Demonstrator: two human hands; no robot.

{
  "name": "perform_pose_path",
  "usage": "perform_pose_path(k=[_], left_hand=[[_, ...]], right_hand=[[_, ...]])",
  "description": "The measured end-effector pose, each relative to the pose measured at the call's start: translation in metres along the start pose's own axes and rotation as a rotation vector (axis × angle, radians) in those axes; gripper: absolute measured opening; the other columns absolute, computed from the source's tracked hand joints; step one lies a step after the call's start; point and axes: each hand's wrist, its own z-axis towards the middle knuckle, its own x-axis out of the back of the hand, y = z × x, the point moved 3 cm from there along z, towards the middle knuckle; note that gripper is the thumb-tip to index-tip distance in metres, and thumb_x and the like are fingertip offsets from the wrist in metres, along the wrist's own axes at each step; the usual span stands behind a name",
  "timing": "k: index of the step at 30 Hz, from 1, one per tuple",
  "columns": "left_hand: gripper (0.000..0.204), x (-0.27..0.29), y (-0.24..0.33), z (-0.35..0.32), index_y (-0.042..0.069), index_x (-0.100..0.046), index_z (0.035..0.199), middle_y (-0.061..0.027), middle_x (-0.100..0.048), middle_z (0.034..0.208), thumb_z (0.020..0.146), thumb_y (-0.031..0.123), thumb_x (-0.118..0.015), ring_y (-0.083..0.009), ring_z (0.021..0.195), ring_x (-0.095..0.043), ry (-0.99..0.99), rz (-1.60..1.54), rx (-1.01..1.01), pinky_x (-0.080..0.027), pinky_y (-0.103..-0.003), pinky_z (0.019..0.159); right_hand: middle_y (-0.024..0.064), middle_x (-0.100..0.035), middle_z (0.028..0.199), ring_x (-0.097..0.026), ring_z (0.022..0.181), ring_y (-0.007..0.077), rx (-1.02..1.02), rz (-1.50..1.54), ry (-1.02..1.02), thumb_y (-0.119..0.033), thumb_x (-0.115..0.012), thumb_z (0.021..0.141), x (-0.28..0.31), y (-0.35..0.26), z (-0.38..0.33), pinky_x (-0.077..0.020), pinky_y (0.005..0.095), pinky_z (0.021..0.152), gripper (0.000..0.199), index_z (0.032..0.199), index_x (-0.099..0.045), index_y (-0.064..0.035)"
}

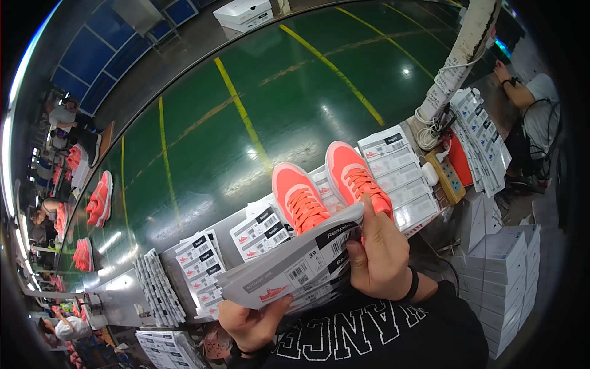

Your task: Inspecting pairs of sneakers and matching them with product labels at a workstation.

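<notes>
Between my two hands is a pale grey sheet of shoe labels (261, 278), printed with coral shoe pictures, barcodes and black blocks, tilted and slightly bent. My left hand (255, 323) pinches its lower left corner, thumb on top. My right hand (384, 252) grips its upper right end between thumb and fingers. Just beyond the sheet stands a pair of coral sneakers, the left shoe (298, 190) and the right shoe (353, 172), toes pointing away from me. The sheet hides their heels. Under and beside the shoes lie more label sheets (399, 175).
A green conveyor belt (203, 123) with yellow lines runs beyond the ledge. Coral shoes (99, 200) stand on it at the left. White boxes (504, 289) are stacked at my right, near a power strip (447, 175) and a pole (455, 67). Another person (531, 98) sits at far right.
</notes>
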Motion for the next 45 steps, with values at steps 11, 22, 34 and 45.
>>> perform_pose_path(k=[11, 22, 34, 45], left_hand=[[0.024, 0.003, -0.007, -0.009, -0.011, -0.062, 0.091, -0.0169, -0.066, 0.086, 0.067, -0.01, -0.062, -0.0182, 0.078, -0.062, -0.045, -0.057, 0.11, -0.047, -0.027, 0.073], [0.021, 0.004, -0.01, -0.007, -0.003, -0.067, 0.081, -0.0106, -0.066, 0.073, 0.061, -0.001, -0.073, -0.0147, 0.062, -0.061, 0.088, -0.038, 0.112, -0.045, -0.024, 0.058], [0.022, -0.003, -0.008, -0.002, -0.012, -0.06, 0.091, -0.0162, -0.065, 0.084, 0.069, -0.01, -0.062, -0.0173, 0.076, -0.061, 0.008, -0.001, 0.008, -0.046, -0.025, 0.072], [0.024, -0.005, -0.009, -0.005, -0.012, -0.06, 0.092, -0.0175, -0.064, 0.088, 0.069, -0.013, -0.062, -0.0184, 0.08, -0.061, 0.019, -0.005, 0.036, -0.047, -0.027, 0.074]], right_hand=[[0.0345, -0.049, 0.115, -0.058, 0.079, 0.0336, 0.069, -0.033, -0.092, 0.004, -0.059, 0.059, -0.005, -0.003, -0.004, -0.0495, 0.0362, 0.069, 0.075, 0.124, -0.026, 0.0231], [0.0217, -0.054, 0.116, -0.056, 0.091, 0.0297, 0.058, -0.046, 0.074, -0.004, -0.067, 0.061, 0.003, -0.003, -0.003, -0.0479, 0.0341, 0.077, 0.049, 0.108, -0.058, 0.0064], [0.009, -0.059, 0.099, -0.054, 0.092, 0.0275, -0.017, 0.209, 0.169, -0.003, -0.073, 0.06, 0.012, 0.001, -0.003, -0.0447, 0.033, 0.077, 0.032, 0.089, -0.06, -0.0052], [0.0054, -0.061, 0.079, -0.057, 0.074, 0.0223, 0.029, 0.317, 0.13, -0.001, -0.074, 0.061, 0.019, 0.002, -0.007, -0.0463, 0.0281, 0.064, 0.031, 0.088, -0.059, -0.0053]])
